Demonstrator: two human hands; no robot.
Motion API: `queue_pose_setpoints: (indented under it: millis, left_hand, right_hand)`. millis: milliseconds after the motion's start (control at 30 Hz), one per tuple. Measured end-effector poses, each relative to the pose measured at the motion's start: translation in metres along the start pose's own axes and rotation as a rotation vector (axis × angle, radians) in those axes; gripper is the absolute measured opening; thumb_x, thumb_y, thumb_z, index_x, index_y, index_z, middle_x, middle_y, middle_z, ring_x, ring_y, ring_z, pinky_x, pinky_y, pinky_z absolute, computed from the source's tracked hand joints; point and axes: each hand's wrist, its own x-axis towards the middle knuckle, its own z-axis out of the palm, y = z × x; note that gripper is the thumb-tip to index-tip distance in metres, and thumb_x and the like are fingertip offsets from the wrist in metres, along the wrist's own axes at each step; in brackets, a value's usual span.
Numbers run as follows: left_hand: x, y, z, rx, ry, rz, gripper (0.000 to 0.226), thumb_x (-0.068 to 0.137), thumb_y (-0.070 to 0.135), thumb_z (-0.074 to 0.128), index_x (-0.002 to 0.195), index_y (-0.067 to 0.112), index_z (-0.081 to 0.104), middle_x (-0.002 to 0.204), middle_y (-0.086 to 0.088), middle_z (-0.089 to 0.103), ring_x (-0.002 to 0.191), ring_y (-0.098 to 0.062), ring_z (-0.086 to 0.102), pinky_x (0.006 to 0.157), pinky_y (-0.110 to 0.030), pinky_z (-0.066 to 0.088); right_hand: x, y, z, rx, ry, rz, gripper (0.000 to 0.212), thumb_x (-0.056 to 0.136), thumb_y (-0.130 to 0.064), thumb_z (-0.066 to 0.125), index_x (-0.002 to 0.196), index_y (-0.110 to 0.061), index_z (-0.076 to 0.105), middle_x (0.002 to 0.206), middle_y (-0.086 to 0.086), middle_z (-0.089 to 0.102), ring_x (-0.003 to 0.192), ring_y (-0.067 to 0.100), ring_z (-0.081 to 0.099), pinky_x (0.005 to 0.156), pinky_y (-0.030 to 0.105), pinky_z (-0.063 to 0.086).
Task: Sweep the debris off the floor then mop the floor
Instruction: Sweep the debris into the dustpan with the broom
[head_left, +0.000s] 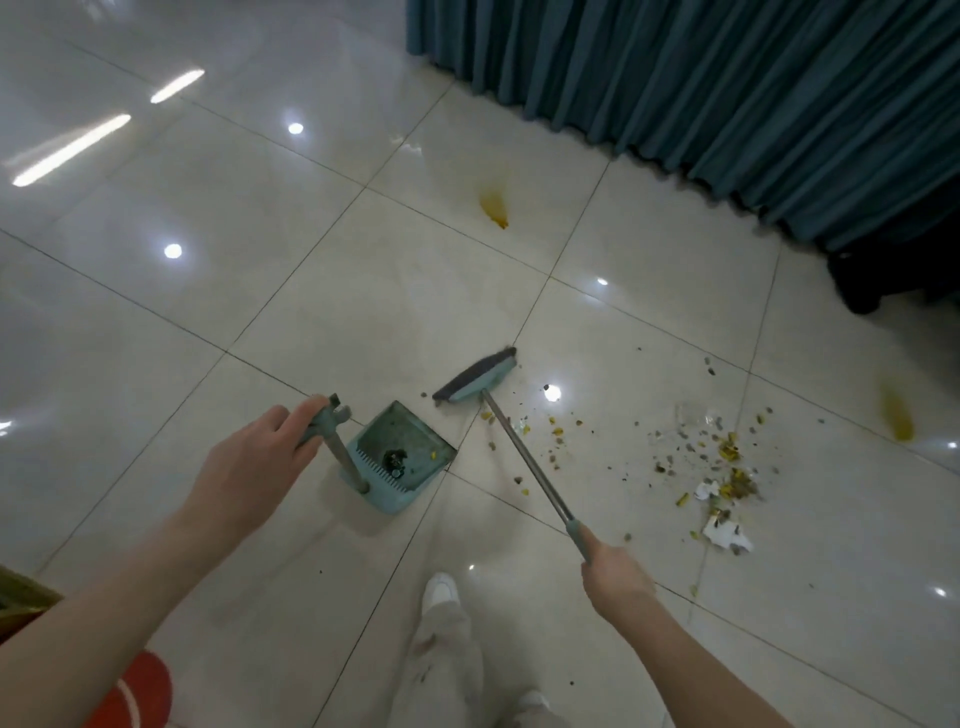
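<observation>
Inspector: Hands, report state.

Clerk: Left hand (260, 457) has its fingers curled over the grip atop the dustpan (400, 431) handle. Right hand (615, 574) is clenched round the lower end of the broom (478, 376) shaft.

Inspector: Position of the tools?

Clerk: Dustpan stands on the tiled floor (208, 260), mouth facing the broom head, which lies just beyond it. A dark clump and one yellow fragment sit inside the pan.

Inspector: Debris (722, 462)?

Clerk: Scattered on the floor right of the shaft, densest well to the right, with white scraps among yellow and grey bits. A few crumbs lie near the pan's mouth. One yellow stain (493, 208) marks the tiles near the teal curtain (727, 78); a second stain (896, 421) lies right of the debris.
</observation>
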Motion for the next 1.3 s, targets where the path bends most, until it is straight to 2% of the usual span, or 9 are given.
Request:
queue_pose_setpoints:
  millis: [100,233,367,533,700,867,1000,1133,1300]
  left_hand:
    - [0.003,0.006,-0.005,0.028,-0.011,0.022,0.039,0.092,0.026,0.059,0.128,0.023,0.045,0.079,0.000,0.053,0.052,-0.020,0.051,0.043,-0.034,0.048]
    - [0.009,0.019,-0.014,0.029,-0.038,0.021,0.040,0.093,0.028,0.056,0.131,0.023,0.044,0.083,-0.001,0.056,0.056,-0.021,0.053,0.048,-0.034,0.049]
    - [0.021,0.035,-0.022,0.029,-0.062,0.070,0.041,0.092,0.027,0.058,0.131,0.023,0.045,0.086,-0.007,0.059,0.059,-0.028,0.058,0.048,-0.037,0.049]
    - [0.041,0.061,-0.024,0.029,-0.063,0.067,0.040,0.093,0.030,0.055,0.131,0.023,0.045,0.084,-0.004,0.056,0.057,-0.027,0.055,0.049,-0.036,0.048]
    - [0.064,0.092,-0.018,0.015,-0.091,-0.001,0.037,0.096,0.034,0.049,0.131,0.030,0.040,0.087,0.000,0.055,0.063,-0.024,0.055,0.056,-0.038,0.048]
    - [0.087,0.127,-0.007,-0.020,-0.086,-0.041,0.038,0.094,0.035,0.050,0.131,0.030,0.041,0.091,-0.004,0.058,0.070,-0.030,0.059,0.060,-0.043,0.050]
    - [0.101,0.150,-0.002,0.001,-0.100,-0.041,0.040,0.095,0.034,0.049,0.134,0.026,0.042,0.095,-0.006,0.059,0.074,-0.033,0.060,0.059,-0.037,0.044]
    - [0.107,0.167,0.004,-0.030,-0.106,-0.038,0.039,0.095,0.034,0.049,0.134,0.028,0.042,0.095,-0.005,0.058,0.076,-0.032,0.059,0.061,-0.036,0.044]
    - [0.111,0.181,0.010,-0.020,-0.143,0.009,0.038,0.095,0.036,0.047,0.132,0.032,0.038,0.090,-0.004,0.055,0.071,-0.034,0.059,0.061,-0.041,0.048]
  right_hand:
    - [-0.027,0.035,0.012,-0.002,-0.023,0.039,0.052,0.098,-0.019,0.033,0.143,-0.045,0.029,0.084,0.001,0.056,0.077,0.020,0.059,0.064,0.030,0.045]
    - [-0.055,0.059,0.012,0.048,-0.002,0.038,0.043,0.100,-0.027,0.034,0.141,-0.039,0.036,0.076,-0.002,0.051,0.077,0.020,0.059,0.068,0.031,0.049]
    - [-0.055,0.064,-0.006,0.106,0.070,-0.040,0.049,0.100,-0.028,0.038,0.145,-0.045,0.030,0.091,0.004,0.064,0.085,0.024,0.064,0.072,0.035,0.052]
    - [-0.015,0.049,-0.050,0.130,0.141,-0.066,0.044,0.100,-0.028,0.042,0.143,-0.036,0.037,0.103,0.011,0.066,0.095,0.030,0.064,0.074,0.036,0.051]
    - [0.046,0.032,-0.104,0.139,0.159,-0.105,0.044,0.100,-0.022,0.041,0.143,-0.032,0.040,0.100,0.013,0.066,0.089,0.030,0.064,0.072,0.034,0.053]
    - [0.100,0.028,-0.144,0.112,0.139,-0.123,0.048,0.098,-0.012,0.038,0.144,-0.027,0.041,0.108,0.014,0.064,0.094,0.030,0.062,0.071,0.031,0.049]
    - [0.113,0.042,-0.150,0.090,0.085,-0.127,0.053,0.097,-0.008,0.034,0.147,-0.026,0.036,0.113,0.015,0.063,0.097,0.031,0.061,0.074,0.032,0.049]
    - [0.107,0.073,-0.136,0.044,0.042,-0.100,0.064,0.095,-0.003,0.032,0.151,-0.034,0.026,0.101,0.011,0.060,0.085,0.026,0.057,0.071,0.032,0.048]
    - [0.067,0.128,-0.090,0.000,0.004,0.000,0.056,0.098,-0.009,0.031,0.148,-0.035,0.027,0.090,0.006,0.053,0.079,0.023,0.056,0.065,0.031,0.044]
